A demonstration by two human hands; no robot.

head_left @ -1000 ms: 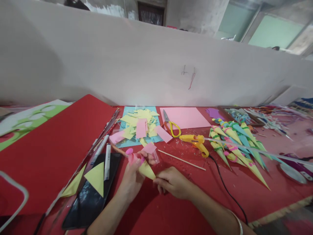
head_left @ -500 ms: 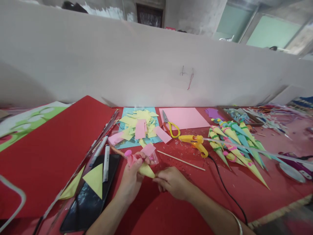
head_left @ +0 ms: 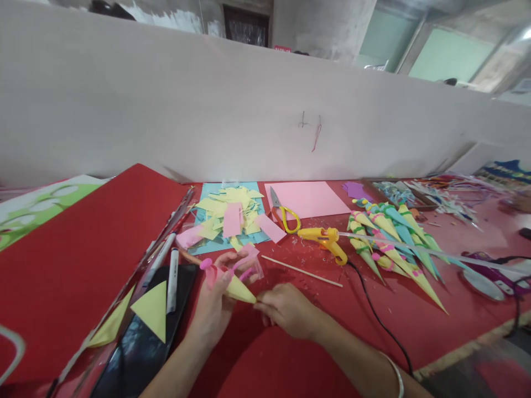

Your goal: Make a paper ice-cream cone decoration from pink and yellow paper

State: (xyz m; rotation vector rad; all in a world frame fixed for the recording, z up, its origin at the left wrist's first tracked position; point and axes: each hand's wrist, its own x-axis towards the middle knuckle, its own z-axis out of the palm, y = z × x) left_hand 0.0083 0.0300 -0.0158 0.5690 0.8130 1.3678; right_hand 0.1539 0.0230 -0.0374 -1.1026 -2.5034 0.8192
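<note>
A small yellow paper cone [head_left: 240, 291] with pink trim at its wide end lies in my left hand [head_left: 213, 301]. The thumb rests along the cone, while the other fingers are partly spread behind it. My right hand [head_left: 292, 310] pinches the cone's pointed tip between thumb and fingers. Just behind my left hand are pink paper pieces [head_left: 250, 254] and a heap of yellow paper scraps [head_left: 215, 207]. A thin wooden stick [head_left: 302, 271] lies beyond my right hand.
A yellow glue gun [head_left: 321, 236] and yellow-handled scissors [head_left: 290, 220] lie farther back. Several finished paper cones [head_left: 398, 251] are piled at the right. To the left are a dark tablet-like slab [head_left: 143, 359], a white marker [head_left: 172, 282] and a big red sheet [head_left: 95, 260].
The fingers of my left hand have loosened and spread, showing more of the pink trim. My right hand still pinches the tip. The whole view has shifted slightly right.
</note>
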